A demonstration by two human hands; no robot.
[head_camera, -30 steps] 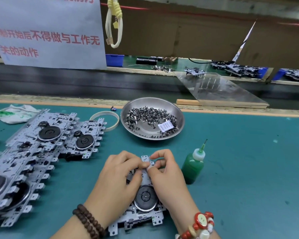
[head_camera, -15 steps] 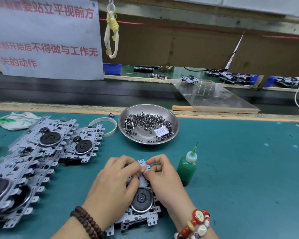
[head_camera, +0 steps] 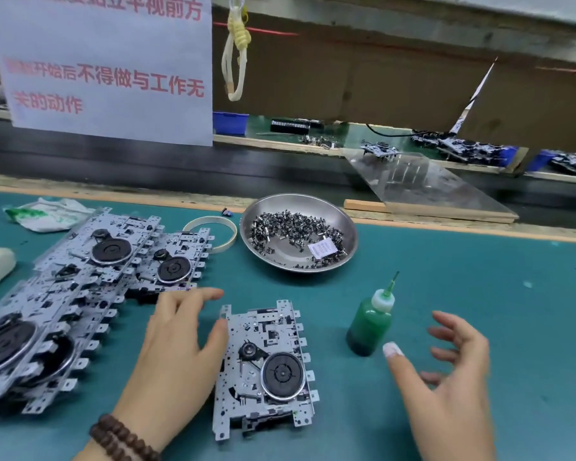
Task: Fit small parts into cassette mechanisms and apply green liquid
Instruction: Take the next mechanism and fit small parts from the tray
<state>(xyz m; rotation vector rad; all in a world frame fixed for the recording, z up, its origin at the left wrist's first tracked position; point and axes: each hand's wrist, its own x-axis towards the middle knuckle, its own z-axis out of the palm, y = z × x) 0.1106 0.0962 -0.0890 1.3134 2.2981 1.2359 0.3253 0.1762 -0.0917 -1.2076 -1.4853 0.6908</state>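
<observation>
**Cassette mechanism on the green mat, both hands loose**

Cassette mechanism [head_camera: 263, 367] lies flat on the green mat [head_camera: 479, 294], between the two hands. The left hand [head_camera: 177, 347] has straight fingers, thumb touching its left edge. The right hand [head_camera: 446, 371] is spread and holds nothing, near the green liquid bottle [head_camera: 369, 327]. Behind sits a metal bowl [head_camera: 346, 257] of small parts [head_camera: 290, 231]. More mechanisms [head_camera: 80, 281] lie left. A white sign [head_camera: 107, 68] has red Chinese words, "不得做与工作无".

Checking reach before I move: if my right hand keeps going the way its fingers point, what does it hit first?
Most likely the green bottle: the open right hand points up-left at it, thumb tip already close. Depth is unclear, so it could pass just in front.
</observation>
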